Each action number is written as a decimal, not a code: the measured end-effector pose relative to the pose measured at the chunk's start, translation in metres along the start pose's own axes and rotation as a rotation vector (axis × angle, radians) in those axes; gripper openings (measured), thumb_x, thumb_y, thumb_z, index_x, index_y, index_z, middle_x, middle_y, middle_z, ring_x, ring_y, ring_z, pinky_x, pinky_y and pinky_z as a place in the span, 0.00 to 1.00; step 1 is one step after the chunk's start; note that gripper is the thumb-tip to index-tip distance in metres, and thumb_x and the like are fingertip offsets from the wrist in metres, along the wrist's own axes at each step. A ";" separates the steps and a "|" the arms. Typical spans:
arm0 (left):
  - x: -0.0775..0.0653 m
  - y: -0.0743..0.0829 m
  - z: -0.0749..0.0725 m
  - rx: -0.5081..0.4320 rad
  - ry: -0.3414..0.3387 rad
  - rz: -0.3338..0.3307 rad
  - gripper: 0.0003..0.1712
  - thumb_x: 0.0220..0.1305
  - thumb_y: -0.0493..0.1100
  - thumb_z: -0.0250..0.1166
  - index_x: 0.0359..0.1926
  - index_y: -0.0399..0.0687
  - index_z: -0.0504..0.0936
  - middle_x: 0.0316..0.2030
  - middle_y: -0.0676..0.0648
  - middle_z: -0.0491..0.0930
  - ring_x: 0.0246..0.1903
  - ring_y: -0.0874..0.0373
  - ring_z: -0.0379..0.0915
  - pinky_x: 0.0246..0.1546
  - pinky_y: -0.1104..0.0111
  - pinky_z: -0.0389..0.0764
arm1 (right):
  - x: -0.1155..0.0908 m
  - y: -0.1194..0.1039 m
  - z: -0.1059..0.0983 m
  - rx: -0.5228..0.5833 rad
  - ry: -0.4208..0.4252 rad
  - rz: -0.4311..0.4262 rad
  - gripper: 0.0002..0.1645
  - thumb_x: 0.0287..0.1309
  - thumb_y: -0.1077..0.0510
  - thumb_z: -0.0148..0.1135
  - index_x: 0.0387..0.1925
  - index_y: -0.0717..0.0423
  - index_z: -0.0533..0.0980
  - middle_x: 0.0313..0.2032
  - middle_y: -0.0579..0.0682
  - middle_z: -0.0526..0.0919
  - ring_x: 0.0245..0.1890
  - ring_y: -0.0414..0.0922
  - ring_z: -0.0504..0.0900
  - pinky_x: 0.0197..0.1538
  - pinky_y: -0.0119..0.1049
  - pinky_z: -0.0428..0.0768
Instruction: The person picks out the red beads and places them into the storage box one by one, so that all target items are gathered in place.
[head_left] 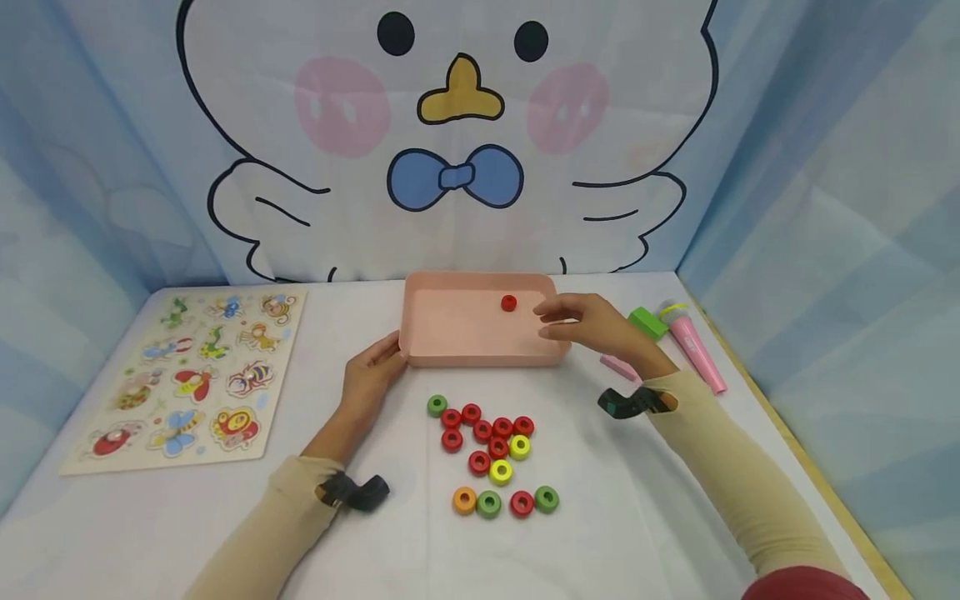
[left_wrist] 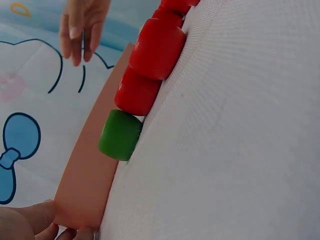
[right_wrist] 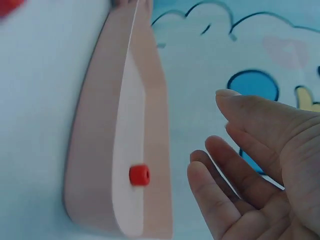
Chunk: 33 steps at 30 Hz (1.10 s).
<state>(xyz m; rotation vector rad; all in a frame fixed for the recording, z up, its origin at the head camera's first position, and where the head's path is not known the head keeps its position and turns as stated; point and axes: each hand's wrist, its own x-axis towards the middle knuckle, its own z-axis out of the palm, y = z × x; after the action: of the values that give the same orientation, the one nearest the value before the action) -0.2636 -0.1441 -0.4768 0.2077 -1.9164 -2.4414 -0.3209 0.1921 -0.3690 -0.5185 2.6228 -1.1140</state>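
A shallow pink tray (head_left: 483,362) lies on the white table, with one red ring bead (head_left: 508,303) inside toward its far right. My left hand (head_left: 372,375) holds the tray's near left corner; the left wrist view shows thumb and fingertips at that corner. Over the tray's right edge hovers my right hand (head_left: 588,323), fingers parted and nothing between them in the right wrist view. Several loose beads sit in front of the tray: red ones (head_left: 479,463), yellow ones (head_left: 501,472), green ones (head_left: 489,504) and an orange one (head_left: 464,500).
An insect picture board (head_left: 187,375) lies at the left. To the right are a pink toy microphone (head_left: 696,350), a green block (head_left: 648,323) and a pink piece (head_left: 619,367) partly behind the right arm. A cartoon curtain (head_left: 457,242) hangs behind the table.
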 end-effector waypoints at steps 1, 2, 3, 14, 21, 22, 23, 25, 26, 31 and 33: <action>0.000 0.000 0.000 -0.005 -0.002 0.004 0.30 0.67 0.33 0.63 0.68 0.37 0.69 0.66 0.40 0.69 0.63 0.54 0.68 0.57 0.74 0.74 | -0.008 0.000 0.002 0.026 -0.007 -0.016 0.27 0.61 0.53 0.69 0.60 0.55 0.76 0.58 0.53 0.78 0.57 0.51 0.75 0.57 0.44 0.80; 0.000 0.000 0.000 -0.011 0.001 0.007 0.29 0.66 0.33 0.63 0.68 0.37 0.69 0.65 0.40 0.70 0.63 0.54 0.68 0.57 0.74 0.74 | -0.016 0.000 0.005 0.060 -0.016 -0.038 0.26 0.61 0.55 0.68 0.60 0.56 0.76 0.58 0.54 0.78 0.57 0.52 0.75 0.57 0.45 0.80; 0.000 0.000 -0.001 -0.014 0.002 0.011 0.29 0.66 0.32 0.63 0.68 0.36 0.69 0.65 0.39 0.70 0.63 0.54 0.68 0.57 0.74 0.74 | -0.023 0.002 0.008 0.079 -0.028 -0.060 0.25 0.61 0.56 0.68 0.59 0.57 0.76 0.58 0.55 0.78 0.57 0.52 0.76 0.57 0.45 0.80; -0.001 0.003 0.000 -0.003 -0.001 0.038 0.29 0.67 0.31 0.62 0.68 0.34 0.68 0.65 0.37 0.69 0.64 0.53 0.67 0.57 0.74 0.74 | -0.064 0.033 0.064 0.159 -0.192 -0.131 0.23 0.60 0.53 0.69 0.56 0.55 0.79 0.53 0.50 0.82 0.55 0.47 0.78 0.59 0.43 0.78; 0.000 0.001 0.001 0.002 -0.008 0.024 0.29 0.67 0.32 0.62 0.68 0.35 0.69 0.65 0.38 0.69 0.63 0.53 0.67 0.57 0.74 0.74 | -0.069 0.038 0.078 0.201 -0.204 -0.140 0.22 0.58 0.56 0.70 0.54 0.55 0.80 0.51 0.47 0.83 0.53 0.46 0.79 0.56 0.35 0.79; 0.000 0.001 0.001 0.002 -0.007 0.022 0.29 0.67 0.32 0.62 0.68 0.35 0.68 0.65 0.38 0.69 0.63 0.53 0.67 0.57 0.74 0.74 | -0.069 0.038 0.079 0.204 -0.206 -0.144 0.21 0.59 0.57 0.70 0.54 0.55 0.80 0.51 0.48 0.83 0.53 0.46 0.79 0.56 0.34 0.79; 0.000 0.001 0.001 0.005 -0.004 0.019 0.29 0.67 0.32 0.62 0.68 0.36 0.69 0.65 0.38 0.69 0.63 0.53 0.67 0.57 0.74 0.74 | -0.069 0.039 0.079 0.203 -0.207 -0.145 0.21 0.58 0.58 0.70 0.54 0.55 0.81 0.50 0.47 0.83 0.53 0.46 0.79 0.55 0.33 0.80; -0.001 0.002 0.001 0.011 0.000 0.017 0.29 0.67 0.32 0.62 0.68 0.36 0.69 0.65 0.38 0.69 0.64 0.53 0.67 0.57 0.74 0.74 | -0.070 0.039 0.081 0.201 -0.210 -0.153 0.21 0.58 0.59 0.70 0.54 0.55 0.81 0.51 0.48 0.83 0.53 0.46 0.79 0.55 0.32 0.79; -0.001 0.002 0.001 0.017 0.000 0.017 0.29 0.67 0.32 0.62 0.68 0.36 0.69 0.66 0.39 0.69 0.64 0.53 0.67 0.57 0.74 0.74 | -0.070 0.039 0.081 0.198 -0.212 -0.155 0.21 0.58 0.59 0.70 0.54 0.55 0.81 0.51 0.47 0.83 0.53 0.46 0.79 0.55 0.33 0.79; -0.001 0.001 0.001 0.036 0.010 0.014 0.29 0.67 0.33 0.63 0.68 0.38 0.70 0.65 0.40 0.70 0.63 0.54 0.68 0.57 0.74 0.74 | -0.069 0.040 0.084 0.155 -0.206 -0.166 0.20 0.59 0.58 0.69 0.54 0.53 0.81 0.51 0.47 0.82 0.52 0.46 0.78 0.57 0.37 0.79; -0.001 0.001 0.001 0.043 0.015 0.008 0.29 0.67 0.34 0.63 0.68 0.39 0.70 0.65 0.41 0.70 0.63 0.55 0.68 0.57 0.74 0.74 | -0.069 0.040 0.085 0.126 -0.201 -0.165 0.19 0.59 0.58 0.69 0.53 0.52 0.81 0.50 0.46 0.82 0.51 0.45 0.78 0.57 0.39 0.79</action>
<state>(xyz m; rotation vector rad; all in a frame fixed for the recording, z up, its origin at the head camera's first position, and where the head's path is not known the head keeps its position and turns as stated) -0.2627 -0.1434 -0.4755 0.2185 -1.9607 -2.3880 -0.2374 0.1921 -0.4499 -0.7873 2.3556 -1.1975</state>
